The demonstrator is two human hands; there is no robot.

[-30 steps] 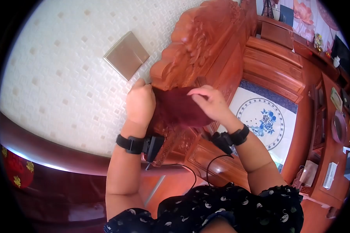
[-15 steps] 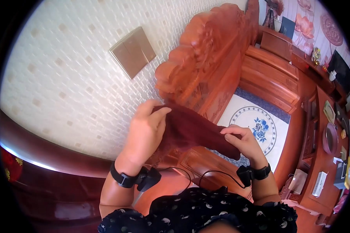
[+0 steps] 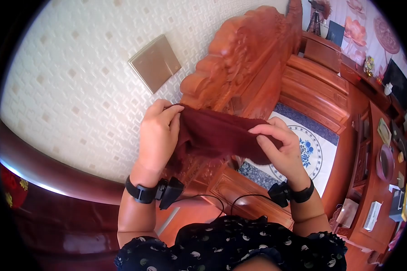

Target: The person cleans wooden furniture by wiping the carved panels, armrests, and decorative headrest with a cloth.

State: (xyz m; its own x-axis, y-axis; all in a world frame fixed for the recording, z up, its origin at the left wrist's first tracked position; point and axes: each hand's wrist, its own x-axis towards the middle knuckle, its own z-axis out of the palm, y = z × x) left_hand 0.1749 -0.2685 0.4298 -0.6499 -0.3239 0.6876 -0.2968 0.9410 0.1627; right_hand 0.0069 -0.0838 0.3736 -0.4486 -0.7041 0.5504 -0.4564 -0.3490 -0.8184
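A dark red cloth (image 3: pixel 217 133) is stretched in the air between my two hands, with loose folds hanging at its left end. My left hand (image 3: pixel 160 128) pinches its upper left corner between thumb and fingers. At the other end, my right hand (image 3: pixel 282 144) grips the cloth, its thumb and forefinger slightly apart on the near side. The other fingers of that hand are partly hidden. What kind of cloth item it is cannot be made out. Each wrist wears a black strap with a small box and a cable.
A beige switch plate (image 3: pixel 156 64) is on the patterned wall to the left. Behind the cloth stands a carved wooden bench (image 3: pixel 239 58) with a white and blue mat (image 3: pixel 328 151). On the right, a wooden table (image 3: pixel 371 198) bears a pink basin (image 3: pixel 385 163) and a white box (image 3: pixel 372 215).
Both hands have risen with the cloth, which now hangs more level. My right hand has shifted its grip, and its thumb and forefinger are spread wider.
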